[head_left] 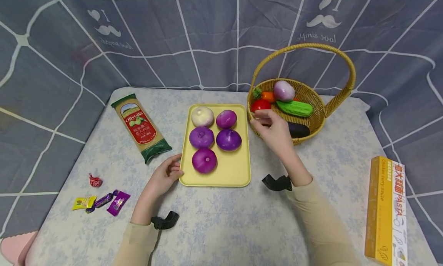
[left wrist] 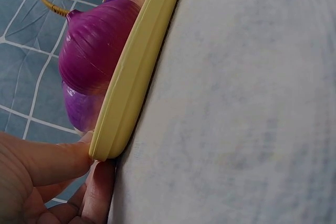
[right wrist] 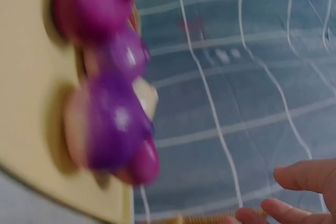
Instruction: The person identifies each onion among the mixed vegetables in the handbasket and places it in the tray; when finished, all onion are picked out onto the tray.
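My left hand (head_left: pixel 165 176) pinches the front left edge of a yellow tray (head_left: pixel 228 173), thumb at the rim and fingers along the side. On the tray lie several purple onions (head_left: pixel 204 160) and one white onion (head_left: pixel 202 116) at the back left. My right hand (head_left: pixel 275 133) is raised by the left front rim of a wicker basket (head_left: pixel 316 120), fingers loosely bent with nothing between them. Inside the basket are a pale purple onion (head_left: pixel 284 91), a green cucumber (head_left: pixel 295 108), a red tomato (head_left: pixel 260 105), a carrot (head_left: pixel 268 97) and a partly hidden eggplant (head_left: pixel 298 130).
A spaghetti packet (head_left: pixel 140 127) lies left of the tray. Several wrapped candies (head_left: pixel 118 203) are at the table's left. At the right edge stands a yellow and white pasta box (head_left: pixel 385 212). The basket's tall handle (head_left: pixel 308 46) arches up before the grey curtain (head_left: pixel 214 31).
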Demonstrator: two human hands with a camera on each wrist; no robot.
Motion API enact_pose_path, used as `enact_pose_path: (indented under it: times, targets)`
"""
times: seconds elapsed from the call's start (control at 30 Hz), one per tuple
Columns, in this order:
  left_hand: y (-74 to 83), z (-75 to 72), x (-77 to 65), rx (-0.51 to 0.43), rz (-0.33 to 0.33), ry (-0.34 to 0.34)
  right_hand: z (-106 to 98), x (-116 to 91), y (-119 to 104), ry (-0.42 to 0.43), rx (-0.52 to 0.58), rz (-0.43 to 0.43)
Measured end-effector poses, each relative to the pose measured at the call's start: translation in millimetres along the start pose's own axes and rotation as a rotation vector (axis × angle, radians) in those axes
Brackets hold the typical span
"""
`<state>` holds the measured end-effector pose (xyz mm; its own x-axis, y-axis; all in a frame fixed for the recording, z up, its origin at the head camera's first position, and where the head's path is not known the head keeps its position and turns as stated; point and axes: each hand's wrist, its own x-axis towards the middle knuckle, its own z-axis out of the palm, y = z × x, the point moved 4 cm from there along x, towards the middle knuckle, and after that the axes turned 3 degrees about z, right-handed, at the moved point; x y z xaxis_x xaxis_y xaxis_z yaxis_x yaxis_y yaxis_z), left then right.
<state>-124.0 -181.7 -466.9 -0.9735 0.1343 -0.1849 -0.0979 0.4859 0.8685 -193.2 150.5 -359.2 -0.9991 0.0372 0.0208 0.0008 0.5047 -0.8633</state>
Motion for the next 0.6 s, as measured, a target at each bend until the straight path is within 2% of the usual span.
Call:
enact_pose_path:
  times: [0.23, 0.4, 0.6]
  targets:
    - [-0.5, -0.8, 0.4, -0.018, -0.009, -0.024, -40.1, 27.0, 16.2, 0.119, -0.017, 0.090]
    - [-1.3, -1.4, 0.8, -0.013, -0.016, -0.031, -58.8, 42.6, 22.5, 0.199, -0.005, 0.143]
    - [-0.6, -1.2, 0.5, -0.026, -0.006, -0.030, -69.3, 63.8, 31.3, 0.178, -0.003, 0.207]
